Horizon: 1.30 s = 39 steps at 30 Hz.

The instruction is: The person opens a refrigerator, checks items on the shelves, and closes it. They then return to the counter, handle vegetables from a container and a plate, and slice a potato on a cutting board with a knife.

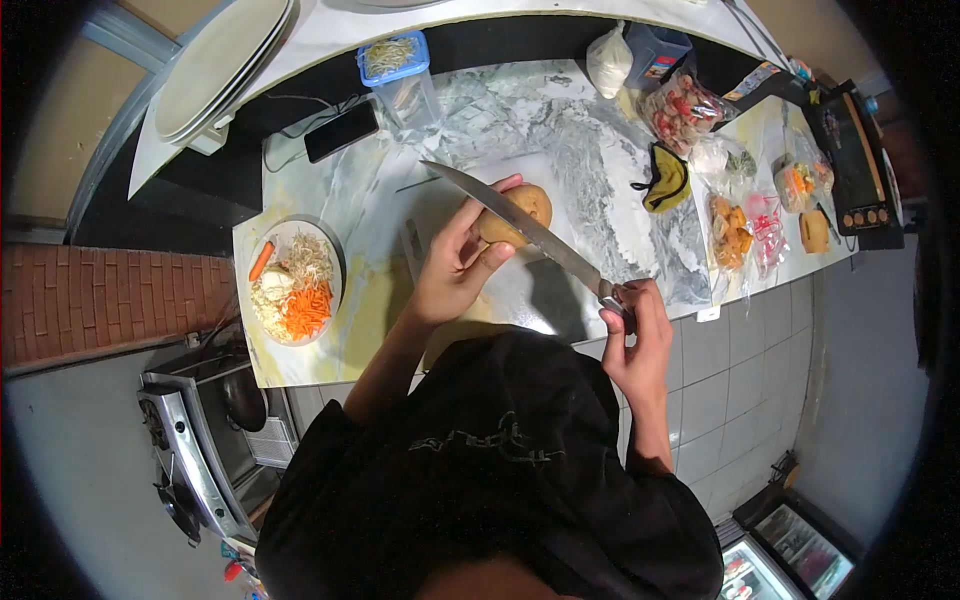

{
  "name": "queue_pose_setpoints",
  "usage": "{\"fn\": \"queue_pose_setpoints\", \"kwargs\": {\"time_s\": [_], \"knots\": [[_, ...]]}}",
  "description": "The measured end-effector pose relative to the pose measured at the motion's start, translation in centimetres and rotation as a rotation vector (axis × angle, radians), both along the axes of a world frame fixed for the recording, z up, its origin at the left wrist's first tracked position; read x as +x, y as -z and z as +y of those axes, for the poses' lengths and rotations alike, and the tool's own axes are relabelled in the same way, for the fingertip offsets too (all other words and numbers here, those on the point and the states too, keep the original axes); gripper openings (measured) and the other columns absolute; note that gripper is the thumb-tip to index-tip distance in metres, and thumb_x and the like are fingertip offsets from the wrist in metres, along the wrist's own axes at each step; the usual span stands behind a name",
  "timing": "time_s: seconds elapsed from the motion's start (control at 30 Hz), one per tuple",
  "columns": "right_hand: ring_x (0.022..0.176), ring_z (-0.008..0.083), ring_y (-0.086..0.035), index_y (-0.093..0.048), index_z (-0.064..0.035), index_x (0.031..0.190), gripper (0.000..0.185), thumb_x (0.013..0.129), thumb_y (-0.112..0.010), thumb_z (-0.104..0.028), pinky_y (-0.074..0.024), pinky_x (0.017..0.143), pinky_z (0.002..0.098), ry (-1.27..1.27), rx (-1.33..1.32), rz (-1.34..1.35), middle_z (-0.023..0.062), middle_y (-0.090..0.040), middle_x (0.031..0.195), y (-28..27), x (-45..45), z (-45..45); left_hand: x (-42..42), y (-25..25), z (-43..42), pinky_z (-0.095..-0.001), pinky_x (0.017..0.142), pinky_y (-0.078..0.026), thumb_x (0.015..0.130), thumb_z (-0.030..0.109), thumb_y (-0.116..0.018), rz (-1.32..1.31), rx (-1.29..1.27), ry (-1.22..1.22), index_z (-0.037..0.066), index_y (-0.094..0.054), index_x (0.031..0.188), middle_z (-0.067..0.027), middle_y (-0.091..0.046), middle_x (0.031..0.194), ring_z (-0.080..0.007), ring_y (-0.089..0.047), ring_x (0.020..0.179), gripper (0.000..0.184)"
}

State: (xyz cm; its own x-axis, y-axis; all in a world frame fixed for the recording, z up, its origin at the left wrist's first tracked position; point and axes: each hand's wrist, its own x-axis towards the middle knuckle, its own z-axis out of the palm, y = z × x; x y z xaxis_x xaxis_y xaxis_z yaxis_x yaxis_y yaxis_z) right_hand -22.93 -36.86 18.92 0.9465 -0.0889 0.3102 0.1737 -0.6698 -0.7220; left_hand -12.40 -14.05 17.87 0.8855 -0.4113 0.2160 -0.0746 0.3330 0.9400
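A brown potato is gripped in my left hand, the fingers behind it and the thumb along its near side. My right hand is closed around the handle of a large kitchen knife. The long blade lies diagonally across the potato, its tip pointing to the upper left; whether the edge has entered the skin I cannot tell. Below both hands is a pale cutting board on the marble-patterned counter.
On the left, a plate bears shredded carrot, sprouts and other chopped food. A phone and a blue-lidded container stand behind. To the right are a yellow-green cloth item and bagged foods. A stove is lower left.
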Motion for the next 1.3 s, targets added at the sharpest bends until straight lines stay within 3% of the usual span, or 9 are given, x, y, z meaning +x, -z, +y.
{"fn": "queue_pose_setpoints", "kwargs": {"time_s": [0.23,0.33,0.4,0.43,0.67,0.77,0.87,1.0,1.3], "knots": [[0.073,0.0342,-0.063,-0.058,0.0008,0.099,0.018,0.086,-0.068,-0.004,-0.0506,0.063,0.0377,0.055,-0.052,-0.004,0.0151,-0.060,0.093,-0.3,0.2,0.1,-0.3,0.5,-0.1,-0.0329,0.105,-0.043,0.102,0.018,-0.059,-0.020,0.065,0.024,-0.001,-0.036,0.149,-0.0105,-0.054,0.137,-0.0182,-0.055,0.123,0.056],[0.066,0.0261,-0.058,-0.056,0.0007,0.100,0.016,0.091,-0.066,-0.007,-0.0460,0.060,0.0338,0.137,0.048,-0.023,0.0129,-0.058,0.086,0.3,1.1,0.0,0.0,1.3,-0.3,-0.0366,0.098,-0.048,0.108,0.037,-0.039,0.506,-0.275,0.153,0.006,-0.039,0.147,-0.0170,-0.060,0.129,-0.0261,-0.060,0.116,0.050],[0.061,0.0131,-0.044,-0.053,0.0001,0.100,0.017,0.098,-0.062,-0.014,-0.0363,0.057,0.0280,0.190,0.199,0.033,0.0060,-0.050,0.072,0.5,1.3,-0.4,0.3,2.2,-0.2,-0.0357,0.095,-0.050,0.109,0.038,-0.036,0.613,-0.415,0.176,0.005,-0.039,0.148,-0.0175,-0.060,0.125,-0.0255,-0.061,0.110,0.051],[0.061,0.0131,-0.044,-0.053,0.0001,0.100,0.017,0.098,-0.062,-0.014,-0.0363,0.057,0.0280,0.186,0.206,0.032,0.0060,-0.050,0.072,0.7,1.3,-0.6,0.4,2.2,-0.2,-0.0349,0.091,-0.051,0.109,0.038,-0.033,0.722,-0.560,0.202,0.004,-0.039,0.148,-0.0180,-0.061,0.121,-0.0248,-0.061,0.104,0.053],[0.058,0.0115,-0.041,-0.053,-0.0022,0.098,0.019,0.098,-0.064,-0.018,-0.0333,0.055,0.0284,0.193,0.229,0.150,0.0023,-0.046,0.066,1.3,0.4,-0.6,0.2,3.5,-0.2,-0.0348,0.093,-0.049,0.107,0.041,-0.037,0.773,-0.768,0.295,0.003,-0.051,0.134,-0.0148,-0.063,0.116,-0.0251,-0.060,0.102,0.049],[0.058,0.0117,-0.041,-0.054,-0.0025,0.097,0.019,0.097,-0.064,-0.019,-0.0335,0.054,0.0290,0.209,0.242,0.129,0.0020,-0.046,0.065,1.3,0.3,-0.3,-0.6,5.0,-0.8,-0.0340,0.091,-0.049,0.105,0.043,-0.044,0.694,-0.476,0.111,0.004,-0.052,0.132,-0.0123,-0.062,0.114,-0.0236,-0.060,0.101,0.048],[0.058,0.0118,-0.041,-0.054,-0.0024,0.096,0.020,0.097,-0.065,-0.019,-0.0336,0.054,0.0297,0.198,0.282,0.114,0.0016,-0.046,0.064,1.5,0.3,-0.4,-0.5,3.5,-1.1,-0.0341,0.092,-0.049,0.104,0.042,-0.050,0.732,-0.393,0.136,0.005,-0.051,0.132,-0.0108,-0.062,0.115,-0.0234,-0.060,0.101,0.046],[0.057,0.0113,-0.041,-0.054,-0.0021,0.096,0.019,0.097,-0.064,-0.017,-0.0327,0.053,0.0294,0.200,0.276,0.127,0.0018,-0.046,0.063,2.8,0.5,-1.0,-0.7,3.3,-1.3,-0.0330,0.094,-0.048,0.106,0.039,-0.044,0.808,-0.343,-0.014,0.005,-0.051,0.133,-0.0115,-0.061,0.120,-0.0228,-0.059,0.103,0.044],[0.053,0.0171,-0.044,-0.053,-0.0008,0.097,0.019,0.097,-0.063,-0.016,-0.0367,0.051,0.0341,0.221,0.193,0.195,0.0106,-0.052,0.071,14.2,3.4,-4.0,-0.7,5.8,0.2,-0.0352,0.097,-0.051,0.105,0.031,-0.049,0.709,-0.243,-0.170,0.001,-0.050,0.133,-0.0152,-0.062,0.123,-0.0270,-0.065,0.103,0.041]]}}
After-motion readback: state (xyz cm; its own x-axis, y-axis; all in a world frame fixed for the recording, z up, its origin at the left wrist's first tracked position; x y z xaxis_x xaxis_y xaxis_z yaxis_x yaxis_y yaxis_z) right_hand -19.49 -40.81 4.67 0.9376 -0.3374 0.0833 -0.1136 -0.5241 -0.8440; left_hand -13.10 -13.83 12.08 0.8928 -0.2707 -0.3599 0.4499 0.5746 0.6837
